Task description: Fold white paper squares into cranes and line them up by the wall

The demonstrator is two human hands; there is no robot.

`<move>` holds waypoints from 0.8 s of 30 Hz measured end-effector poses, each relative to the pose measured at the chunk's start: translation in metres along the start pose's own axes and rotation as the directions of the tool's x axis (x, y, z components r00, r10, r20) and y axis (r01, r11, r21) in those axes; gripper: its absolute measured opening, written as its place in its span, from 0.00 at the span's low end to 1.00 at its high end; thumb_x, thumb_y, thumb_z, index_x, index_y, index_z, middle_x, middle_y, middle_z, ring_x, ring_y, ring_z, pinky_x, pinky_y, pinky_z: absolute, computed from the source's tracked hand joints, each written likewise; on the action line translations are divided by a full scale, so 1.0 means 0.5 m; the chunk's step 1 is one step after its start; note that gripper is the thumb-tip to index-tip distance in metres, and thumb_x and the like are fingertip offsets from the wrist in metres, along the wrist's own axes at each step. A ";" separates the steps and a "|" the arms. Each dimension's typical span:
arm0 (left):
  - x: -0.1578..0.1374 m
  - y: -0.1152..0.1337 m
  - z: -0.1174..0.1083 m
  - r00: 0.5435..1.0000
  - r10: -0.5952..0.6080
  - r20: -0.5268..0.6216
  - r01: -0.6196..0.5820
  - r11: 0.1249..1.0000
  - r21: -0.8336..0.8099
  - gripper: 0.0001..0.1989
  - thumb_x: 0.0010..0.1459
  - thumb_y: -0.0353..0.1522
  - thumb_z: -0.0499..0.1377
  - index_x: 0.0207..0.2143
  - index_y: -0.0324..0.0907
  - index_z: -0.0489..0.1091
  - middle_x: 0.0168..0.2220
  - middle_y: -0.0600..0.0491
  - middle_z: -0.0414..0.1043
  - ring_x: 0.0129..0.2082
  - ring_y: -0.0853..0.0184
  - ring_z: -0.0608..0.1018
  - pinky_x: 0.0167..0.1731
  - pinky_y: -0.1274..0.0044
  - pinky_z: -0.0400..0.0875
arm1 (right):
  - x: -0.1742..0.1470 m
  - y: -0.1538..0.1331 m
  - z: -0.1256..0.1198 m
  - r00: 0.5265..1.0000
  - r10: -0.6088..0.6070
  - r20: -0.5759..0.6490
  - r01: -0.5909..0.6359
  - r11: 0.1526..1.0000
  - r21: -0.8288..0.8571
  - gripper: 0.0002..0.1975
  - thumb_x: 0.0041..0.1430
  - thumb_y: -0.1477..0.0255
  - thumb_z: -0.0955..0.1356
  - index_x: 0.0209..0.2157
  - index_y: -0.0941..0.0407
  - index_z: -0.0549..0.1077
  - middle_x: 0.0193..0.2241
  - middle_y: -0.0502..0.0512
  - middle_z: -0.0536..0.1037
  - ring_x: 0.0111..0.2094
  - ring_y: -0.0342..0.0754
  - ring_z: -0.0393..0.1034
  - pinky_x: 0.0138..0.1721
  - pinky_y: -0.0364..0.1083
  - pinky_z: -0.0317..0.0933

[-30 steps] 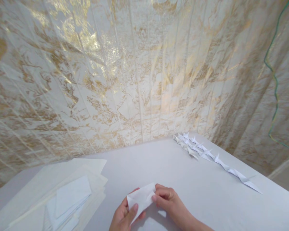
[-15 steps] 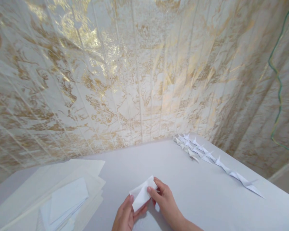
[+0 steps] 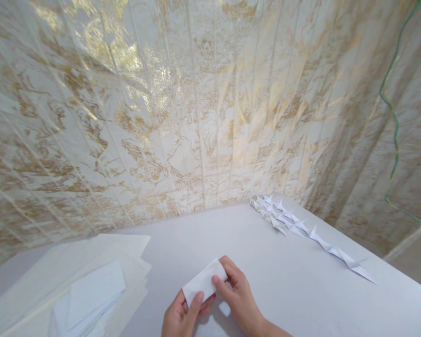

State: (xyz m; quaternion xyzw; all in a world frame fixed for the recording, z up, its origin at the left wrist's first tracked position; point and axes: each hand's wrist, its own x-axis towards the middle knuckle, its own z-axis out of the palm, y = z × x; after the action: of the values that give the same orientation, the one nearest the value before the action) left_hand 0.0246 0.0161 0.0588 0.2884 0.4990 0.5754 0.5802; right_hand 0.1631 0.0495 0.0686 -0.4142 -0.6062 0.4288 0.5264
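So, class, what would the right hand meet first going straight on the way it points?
The folded paper it holds; beyond, its line seems to cross the table towards the patterned wall, though depth is unclear.

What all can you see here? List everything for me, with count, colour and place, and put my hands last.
small folded white paper piece: one, white, between both hands
spiky folded paper shapes: several, overlapping too much to count, white to off-white, in rows toward the table's far right
large flat paper sheets: several, exact number unclear, cream, on the table at left
smaller rectangular papers: a few, bluish white, on top of the large sheets
smooth table: one, white, under the papers
shiny patterned wall covering: white and gold, behind the table
thin wavy wire: one, green and yellow, far right
left hand: one, bare, holding the piece's left end
right hand: one, bare, pinching its right end
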 end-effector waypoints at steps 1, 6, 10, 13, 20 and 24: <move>0.000 -0.001 -0.001 1.000 -0.010 0.007 0.010 1.000 0.002 0.33 0.36 0.49 0.72 0.42 0.38 0.77 0.37 0.41 0.83 0.36 0.48 0.84 0.35 0.67 0.79 | 0.001 0.001 -0.002 1.000 -0.019 -0.006 0.018 1.000 -0.014 0.21 0.60 0.55 0.65 0.23 0.56 0.61 0.25 0.48 0.60 0.28 0.44 0.56 0.30 0.42 0.54; -0.005 -0.006 0.000 0.999 -0.018 0.035 0.017 0.999 0.027 0.30 0.39 0.51 0.71 0.39 0.38 0.77 0.38 0.41 0.83 0.37 0.48 0.84 0.36 0.67 0.79 | 0.002 0.008 -0.004 0.999 -0.026 -0.029 0.026 1.000 -0.014 0.22 0.59 0.55 0.66 0.22 0.55 0.56 0.23 0.45 0.56 0.26 0.42 0.52 0.27 0.42 0.51; -0.013 0.000 0.004 0.999 -0.003 0.051 0.000 0.998 0.055 0.31 0.41 0.53 0.69 0.39 0.38 0.76 0.38 0.42 0.83 0.39 0.47 0.84 0.35 0.67 0.79 | 0.002 0.008 -0.001 0.998 0.043 -0.048 -0.044 0.999 -0.012 0.21 0.56 0.57 0.67 0.21 0.54 0.55 0.22 0.45 0.55 0.25 0.42 0.50 0.27 0.42 0.49; -0.018 0.003 0.004 0.997 -0.002 0.071 -0.003 0.997 0.083 0.31 0.43 0.53 0.68 0.41 0.37 0.75 0.38 0.43 0.83 0.38 0.48 0.84 0.35 0.67 0.79 | 0.000 0.007 0.002 0.993 0.101 -0.065 -0.102 0.995 -0.007 0.20 0.55 0.59 0.67 0.21 0.54 0.54 0.21 0.44 0.53 0.25 0.42 0.49 0.27 0.42 0.48; -0.013 -0.007 -0.004 0.996 -0.017 0.087 0.009 0.995 0.101 0.31 0.45 0.52 0.67 0.42 0.38 0.74 0.36 0.44 0.83 0.38 0.48 0.84 0.37 0.67 0.79 | -0.008 0.008 0.004 0.994 0.091 -0.057 -0.093 0.995 -0.028 0.19 0.57 0.59 0.66 0.23 0.54 0.54 0.22 0.44 0.53 0.25 0.42 0.49 0.27 0.42 0.48; -0.008 -0.013 -0.008 0.997 -0.043 0.068 0.036 0.994 0.101 0.31 0.43 0.53 0.68 0.41 0.37 0.75 0.36 0.44 0.83 0.38 0.49 0.84 0.36 0.67 0.79 | -0.012 0.010 0.004 0.995 0.080 -0.065 -0.081 0.996 -0.023 0.19 0.58 0.59 0.66 0.23 0.54 0.55 0.21 0.44 0.54 0.25 0.42 0.50 0.27 0.42 0.49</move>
State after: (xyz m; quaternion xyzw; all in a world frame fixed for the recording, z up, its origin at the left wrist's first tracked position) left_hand 0.0238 0.0103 0.0526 0.3272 0.5122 0.5277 0.5935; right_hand 0.1618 0.0453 0.0618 -0.4585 -0.5775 0.4283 0.5223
